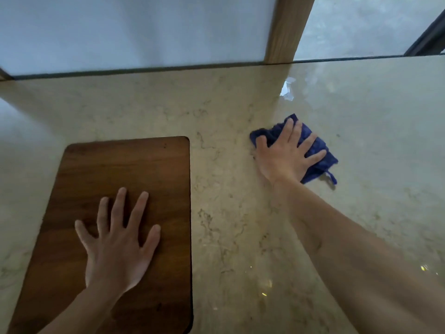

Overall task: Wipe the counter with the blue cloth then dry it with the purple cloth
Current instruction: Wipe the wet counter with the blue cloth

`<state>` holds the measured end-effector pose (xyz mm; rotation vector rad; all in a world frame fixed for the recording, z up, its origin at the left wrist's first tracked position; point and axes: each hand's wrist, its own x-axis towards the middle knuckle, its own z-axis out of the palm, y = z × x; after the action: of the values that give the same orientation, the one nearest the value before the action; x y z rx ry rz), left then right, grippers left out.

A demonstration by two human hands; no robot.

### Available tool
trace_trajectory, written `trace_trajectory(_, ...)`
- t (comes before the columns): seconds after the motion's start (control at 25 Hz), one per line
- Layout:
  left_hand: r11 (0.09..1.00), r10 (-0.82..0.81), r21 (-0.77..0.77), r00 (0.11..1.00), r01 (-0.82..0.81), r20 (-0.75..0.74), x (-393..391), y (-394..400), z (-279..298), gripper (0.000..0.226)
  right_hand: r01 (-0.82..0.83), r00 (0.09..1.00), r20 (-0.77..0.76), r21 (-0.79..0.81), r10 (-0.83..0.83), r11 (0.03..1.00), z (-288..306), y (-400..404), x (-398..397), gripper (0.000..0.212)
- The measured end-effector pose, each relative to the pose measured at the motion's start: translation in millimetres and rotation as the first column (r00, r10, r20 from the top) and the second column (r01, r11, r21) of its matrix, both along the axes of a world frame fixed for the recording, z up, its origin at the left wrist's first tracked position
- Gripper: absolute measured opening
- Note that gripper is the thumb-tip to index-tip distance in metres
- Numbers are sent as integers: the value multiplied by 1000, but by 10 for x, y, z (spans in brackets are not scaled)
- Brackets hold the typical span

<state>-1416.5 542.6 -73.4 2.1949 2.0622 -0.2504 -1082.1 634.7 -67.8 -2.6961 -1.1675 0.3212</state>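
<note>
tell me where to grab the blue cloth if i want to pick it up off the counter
Pinch the bunched folds at the blue cloth near its far right edge, coming from above. It lies crumpled and flat on the counter, pressed under the right hand, so raised wrinkles give the best grip. The small loop at its near corner is another option.

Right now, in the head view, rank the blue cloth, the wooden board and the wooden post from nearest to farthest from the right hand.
1. Blue cloth: directly under the right hand, pressed flat to the counter.
2. Wooden board: to its left, under the left hand.
3. Wooden post: beyond the counter's far edge.
</note>
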Motion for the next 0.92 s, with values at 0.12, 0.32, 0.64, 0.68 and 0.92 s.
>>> trace_trajectory(0.12,1000,-20,-23,999,20,-29,-23,11,-6,72,-38,999,-30,-1,38,999,57,816,252,80)
trace_trajectory(0.32,999,-35,-7,999,35,-36,-17,38,6,71,-116,993,-20,6,116,993,100,1729,377,80)
trace_trajectory(0.64,1000,-10,-3,1000,10,3,2,19,40,74,-674,737,70,2,672,739,97,1539,161,71)
trace_trajectory(0.68,1000,-9,-7,1000,9,4,2,19,44,74,-690,722,75,5,688,724,108,1406,138,71)
trace_trajectory(0.92,1000,-9,12,1000,9,17,29,45,50,72,-745,666,60,0,743,667,91,364,-112,71)
